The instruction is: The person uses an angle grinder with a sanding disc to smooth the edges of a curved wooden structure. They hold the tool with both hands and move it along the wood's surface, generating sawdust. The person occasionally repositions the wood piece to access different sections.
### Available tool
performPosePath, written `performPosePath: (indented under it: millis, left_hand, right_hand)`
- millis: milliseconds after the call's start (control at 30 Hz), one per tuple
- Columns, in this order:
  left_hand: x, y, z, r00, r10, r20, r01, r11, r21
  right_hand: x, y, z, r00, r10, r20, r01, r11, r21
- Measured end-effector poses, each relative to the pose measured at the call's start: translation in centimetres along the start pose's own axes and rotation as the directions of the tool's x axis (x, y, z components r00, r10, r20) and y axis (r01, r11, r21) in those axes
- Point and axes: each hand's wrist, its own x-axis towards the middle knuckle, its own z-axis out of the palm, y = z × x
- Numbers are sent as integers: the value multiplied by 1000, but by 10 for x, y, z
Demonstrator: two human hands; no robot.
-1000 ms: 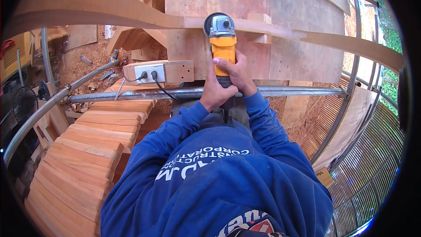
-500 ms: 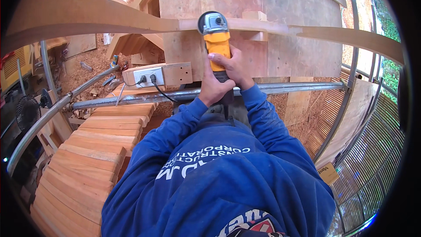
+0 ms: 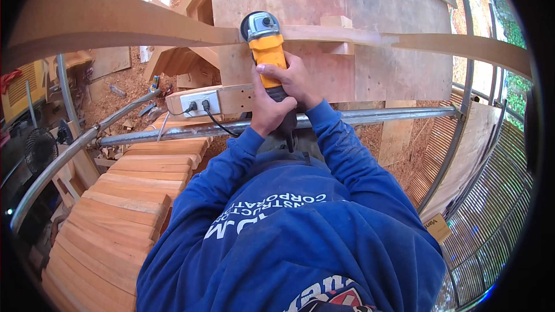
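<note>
Both my hands grip a yellow and black angle grinder (image 3: 267, 52) with a silver head and a dark round disc. My left hand (image 3: 270, 110) wraps around its black rear part. Further up, my right hand (image 3: 298, 81) closes on the yellow body, its thumb laid across the top. The disc lies over a long curved wooden piece (image 3: 139, 20) that spans the view from left to right; the face of the disc is hidden beneath the head. A small wood block (image 3: 337, 22) sits against the curved piece, right of the grinder.
A plywood board (image 3: 399, 81) lies under the work. Across my front runs a metal pipe (image 3: 370, 117). A white outlet box (image 3: 200, 104) with plugged cords is at the left, above stacked wooden planks (image 3: 110, 219). A black fan (image 3: 40, 149) stands at far left.
The grinder, held in both hands, has moved left along the curved wooden piece. My forearms have shifted left with it. The grip looks the same.
</note>
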Motion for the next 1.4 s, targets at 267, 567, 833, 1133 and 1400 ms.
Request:
performPosePath:
  millis: [267,567,833,1133,1400]
  left_hand:
    - [1,-27,44,990,-30,137,35,999,-30]
    - [6,-24,119,949,-57,309,87,993,-84]
    - [-7,-13,78,980,-59,191,73,995,-70]
    - [-9,-4,7,1000,-24,1,24,1000,-9]
    - [-12,-25,29,996,-67,53,68,998,-16]
  right_hand:
    - [-33,-2,-47,986,-21,-168,18,1000,-23]
    - [-73,-11,-119,924,-39,-381,16,998,-63]
    - [-56,-9,-74,962,-70,-266,52,996,-74]
    - [-9,-4,-5,998,-57,-15,57,998,6]
    - [-23,12,-32,995,-50,-83,50,999,1]
